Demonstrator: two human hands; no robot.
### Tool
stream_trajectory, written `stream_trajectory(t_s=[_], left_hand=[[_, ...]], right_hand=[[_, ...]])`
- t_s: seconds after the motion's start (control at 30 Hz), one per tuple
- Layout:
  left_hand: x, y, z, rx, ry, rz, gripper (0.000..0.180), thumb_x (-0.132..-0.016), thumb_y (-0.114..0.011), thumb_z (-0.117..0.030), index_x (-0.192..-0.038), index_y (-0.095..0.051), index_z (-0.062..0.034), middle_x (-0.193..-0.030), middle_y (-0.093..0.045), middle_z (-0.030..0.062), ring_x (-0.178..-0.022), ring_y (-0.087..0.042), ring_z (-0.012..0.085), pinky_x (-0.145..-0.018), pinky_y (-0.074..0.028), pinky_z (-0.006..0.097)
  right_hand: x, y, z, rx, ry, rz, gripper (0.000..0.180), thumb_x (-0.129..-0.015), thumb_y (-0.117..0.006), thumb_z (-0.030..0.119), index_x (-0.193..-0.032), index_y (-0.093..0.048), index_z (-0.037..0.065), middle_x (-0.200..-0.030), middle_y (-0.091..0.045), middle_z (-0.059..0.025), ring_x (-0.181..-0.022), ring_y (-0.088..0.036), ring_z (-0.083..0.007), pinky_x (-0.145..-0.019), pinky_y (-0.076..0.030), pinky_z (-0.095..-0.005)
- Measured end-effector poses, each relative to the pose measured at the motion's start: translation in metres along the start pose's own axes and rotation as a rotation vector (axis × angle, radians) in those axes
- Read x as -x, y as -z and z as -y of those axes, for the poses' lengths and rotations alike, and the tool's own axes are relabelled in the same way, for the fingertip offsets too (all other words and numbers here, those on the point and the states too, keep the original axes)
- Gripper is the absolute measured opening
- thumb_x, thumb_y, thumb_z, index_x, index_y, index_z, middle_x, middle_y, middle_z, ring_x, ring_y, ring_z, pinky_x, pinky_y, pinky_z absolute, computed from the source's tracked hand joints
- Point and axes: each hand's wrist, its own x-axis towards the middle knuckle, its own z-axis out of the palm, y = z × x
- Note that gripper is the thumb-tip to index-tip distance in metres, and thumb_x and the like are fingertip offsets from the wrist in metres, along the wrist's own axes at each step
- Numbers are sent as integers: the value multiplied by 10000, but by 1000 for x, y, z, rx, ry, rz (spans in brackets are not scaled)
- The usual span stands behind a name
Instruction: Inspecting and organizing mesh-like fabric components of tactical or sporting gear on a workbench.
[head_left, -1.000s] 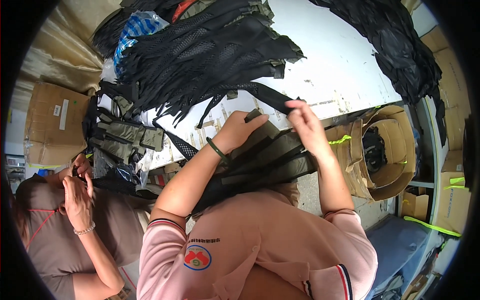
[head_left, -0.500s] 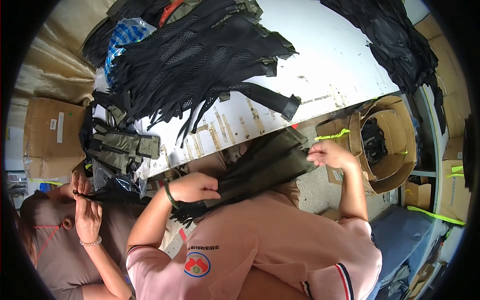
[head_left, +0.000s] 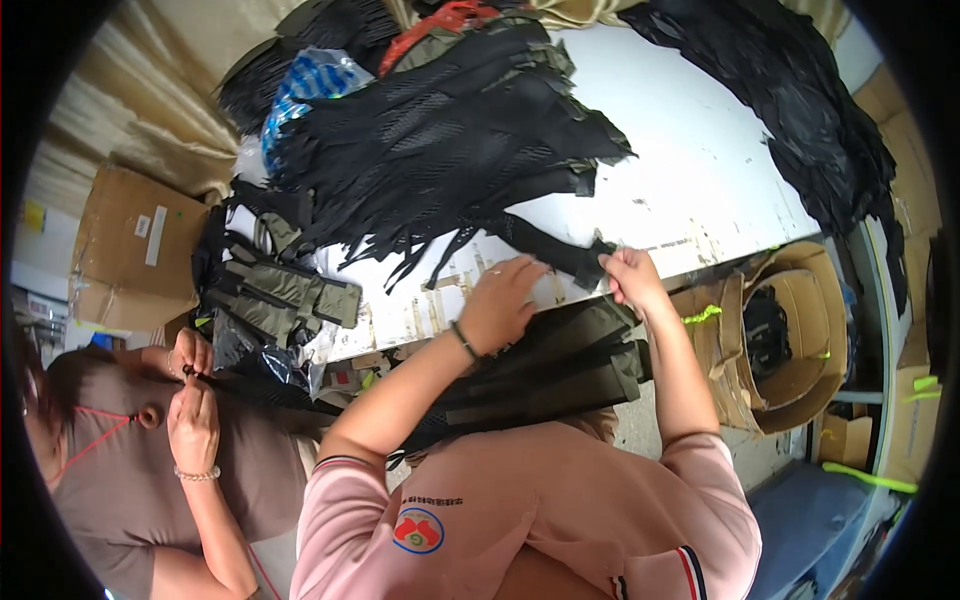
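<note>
black mesh pieces [head_left: 450,150] | olive-green straps [head_left: 285,290] | white table [head_left: 690,170] – scuffed | pink shirt [head_left: 540,510]

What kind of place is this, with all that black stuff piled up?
Probably a sewing or bag-making workshop. A heap of black mesh fabric pieces covers the white worktable, olive-green padded strap parts lie stacked at its edge, and brown cardboard boxes stand around it.

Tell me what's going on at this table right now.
A person in a pink shirt leans over a white table. Their right hand pinches the end of a black strap, and their left hand rests flat beside it. Olive-and-black padded pieces lie in their lap. A heap of black mesh pieces covers the table. Another person's hands work at the left.
</note>
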Motion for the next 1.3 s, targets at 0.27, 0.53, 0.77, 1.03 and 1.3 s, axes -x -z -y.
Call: stream_trajectory(t_s=[0.27, 0.53, 0.77, 1.03, 1.3], left_hand=[[-31, -34, -15, 525, 199, -38, 163, -856, -592, -160, -976, -555, -57, -806, -610, 175, -766, -635, 311, -674, -493, 383], [-25, -17, -8, 850, 350, 143, 176, -855, -657, -151, -829, -522, -41, -675, -477, -27, -628, -411, 50, -569, -374, 221], [-19, -12, -12, 747, 376, 150, 158, -825, -699, -94, -817, -549, -44, -677, -493, -44, -637, -427, 35, -581, -379, 211], [-9, -5, -35, 569, 41, 94, 162, -797, -707, -82, -815, -554, -30, -689, -532, 11, -632, -466, 78, -597, -412, 243], [-12, -1, -24, 784, 341, 172, 150, -842, -674, -99, -827, -535, -47, -690, -495, -38, -640, -421, 42, -579, -379, 214]], right_hand=[[69, -33, 3, 256, 779, -407, 257, -783, -747, 172, -888, -548, 49, -787, -600, -64, -671, -566, -138, -597, -450, -275], [58, -28, 16, 688, 979, -251, 298, -753, -686, 75, -1033, -584, 61, -952, -585, -110, -800, -595, -312, -685, -469, -372], [58, -24, 41, 745, 891, -36, 137, -773, -649, 85, -906, -632, 108, -804, -587, -112, -761, -599, -320, -653, -481, -405], [42, -15, 55, 897, 950, 57, 34, -783, -641, 103, -799, -627, 77, -763, -609, -105, -741, -597, -295, -669, -479, -400], [88, -19, 73, 701, 918, 7, 308, -771, -704, 92, -1043, -571, 40, -896, -613, -123, -806, -616, -309, -705, -498, -341]])
